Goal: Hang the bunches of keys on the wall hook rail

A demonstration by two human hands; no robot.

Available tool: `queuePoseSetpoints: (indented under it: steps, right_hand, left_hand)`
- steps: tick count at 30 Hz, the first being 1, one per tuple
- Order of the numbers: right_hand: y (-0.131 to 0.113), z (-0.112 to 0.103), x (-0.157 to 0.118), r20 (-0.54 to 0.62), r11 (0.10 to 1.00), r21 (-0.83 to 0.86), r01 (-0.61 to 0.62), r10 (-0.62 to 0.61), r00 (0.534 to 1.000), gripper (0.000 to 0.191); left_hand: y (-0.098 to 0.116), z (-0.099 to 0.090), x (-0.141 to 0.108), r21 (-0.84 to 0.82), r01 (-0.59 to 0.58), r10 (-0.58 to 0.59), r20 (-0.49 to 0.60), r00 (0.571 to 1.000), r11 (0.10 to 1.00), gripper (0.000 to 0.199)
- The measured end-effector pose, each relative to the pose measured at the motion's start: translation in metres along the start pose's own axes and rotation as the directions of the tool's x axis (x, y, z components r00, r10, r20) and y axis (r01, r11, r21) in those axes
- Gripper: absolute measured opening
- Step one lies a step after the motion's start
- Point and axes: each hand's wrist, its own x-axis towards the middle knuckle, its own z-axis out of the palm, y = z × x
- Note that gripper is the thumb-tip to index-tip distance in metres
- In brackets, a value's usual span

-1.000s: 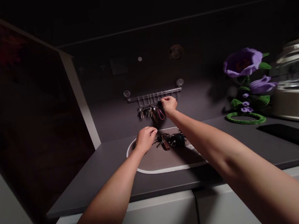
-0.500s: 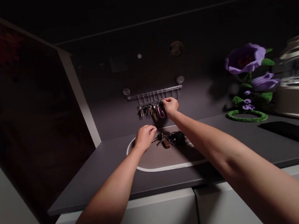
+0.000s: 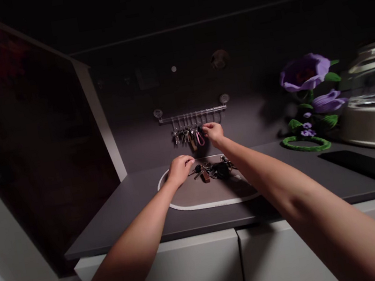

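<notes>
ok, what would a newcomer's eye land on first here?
The big purple flower, at the right over the dark counter. Then the right hand, by the keys hanging from the wall rail, and the left hand lower, over the left part of the tray.

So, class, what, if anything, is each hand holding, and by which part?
The right hand is at the hanging keys; whether it grips anything there, or where, cannot be told. The left hand shows nothing held.
</notes>
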Motion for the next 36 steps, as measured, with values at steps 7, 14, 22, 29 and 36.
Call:
queuePoseSetpoints:
  steps: [7,14,22,29,36]
  right_hand:
    - [-0.012,-0.017,-0.028,0.069,0.999,-0.050,-0.003,0.007,0.998,0.017]
    - [-0.020,-0.039,-0.070,0.257,0.996,-0.073,0.054,-0.033,0.966,0.019]
    - [-0.010,-0.065,-0.101,0.366,0.937,-0.259,0.234,-0.129,0.922,0.019]
    - [-0.004,-0.082,-0.109,0.442,0.753,-0.522,0.401,-0.163,0.882,0.016]
    - [0.000,-0.081,-0.100,0.535,0.600,-0.592,0.538,-0.208,0.819,0.017]
  left_hand:
    - [0.004,-0.004,-0.003,0.003,0.017,-0.017,0.020,1.000,1.000,0.020]
    - [0.018,-0.009,0.000,0.031,0.006,-0.009,0.108,0.994,1.000,0.020]
    - [0.033,-0.009,0.008,-0.006,0.069,-0.065,0.253,0.965,0.998,0.019]
    - [0.033,0.005,-0.002,-0.117,0.194,-0.144,0.342,0.928,0.974,0.030]
    - [0.028,0.006,-0.004,-0.111,0.190,-0.139,0.359,0.923,0.975,0.026]
